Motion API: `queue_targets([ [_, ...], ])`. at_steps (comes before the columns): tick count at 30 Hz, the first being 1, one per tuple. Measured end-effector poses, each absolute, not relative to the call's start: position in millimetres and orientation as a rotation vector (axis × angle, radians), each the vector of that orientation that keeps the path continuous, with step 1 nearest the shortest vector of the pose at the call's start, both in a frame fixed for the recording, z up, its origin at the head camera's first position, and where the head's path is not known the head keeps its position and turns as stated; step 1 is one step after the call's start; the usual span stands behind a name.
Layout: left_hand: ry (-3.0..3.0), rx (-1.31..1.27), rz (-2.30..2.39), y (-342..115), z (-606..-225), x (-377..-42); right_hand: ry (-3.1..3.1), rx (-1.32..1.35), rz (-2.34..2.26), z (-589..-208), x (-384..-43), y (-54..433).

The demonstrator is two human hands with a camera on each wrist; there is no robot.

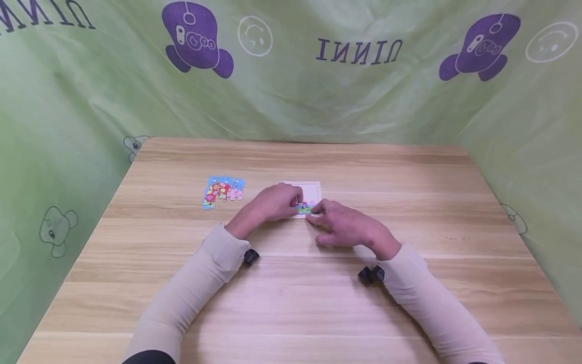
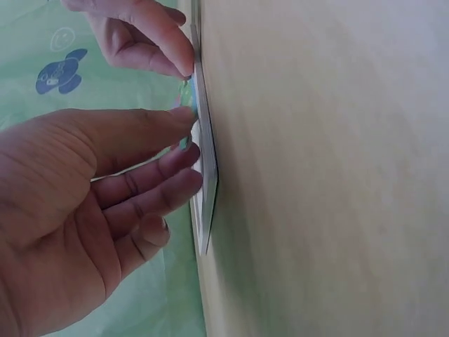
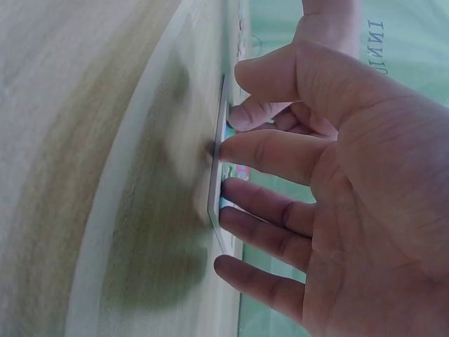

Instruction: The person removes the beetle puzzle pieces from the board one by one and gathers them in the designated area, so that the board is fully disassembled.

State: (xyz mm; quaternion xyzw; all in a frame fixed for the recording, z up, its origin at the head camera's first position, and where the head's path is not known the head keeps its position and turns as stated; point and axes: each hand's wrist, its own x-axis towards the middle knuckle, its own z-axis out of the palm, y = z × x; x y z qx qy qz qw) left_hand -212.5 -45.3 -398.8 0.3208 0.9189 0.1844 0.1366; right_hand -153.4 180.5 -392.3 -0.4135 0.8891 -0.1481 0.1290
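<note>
A small white puzzle tray (image 1: 311,190) lies flat on the table, with colourful puzzle pieces (image 1: 303,208) along its near side. My left hand (image 1: 278,201) reaches over the tray's left part and covers it. In the left wrist view, its thumb and fingers pinch a small greenish puzzle piece (image 2: 185,142) over the tray. From the right comes my right hand (image 1: 347,226), its fingertips right at the tray's near right corner. The right wrist view shows that hand's fingers (image 3: 270,208) spread and fairly straight along the tray's edge (image 3: 217,172).
Left of the tray, several joined or closely laid puzzle pieces (image 1: 211,194) in blue, red and pink lie on the wooden table (image 1: 291,303). A green printed curtain (image 1: 282,101) hangs behind the table and along both sides.
</note>
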Motion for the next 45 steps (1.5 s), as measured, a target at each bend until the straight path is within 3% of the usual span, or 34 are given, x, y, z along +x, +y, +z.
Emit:
queue_targets([
  [22, 2.667, 0.973, 0.764, -66, -395, -218, 2.599, -1.191, -0.422, -392, -153, 181],
  [45, 2.769, 0.902, 0.787, -124, -387, -210, 2.607, -1.192, -0.425, -393, -151, 182],
])
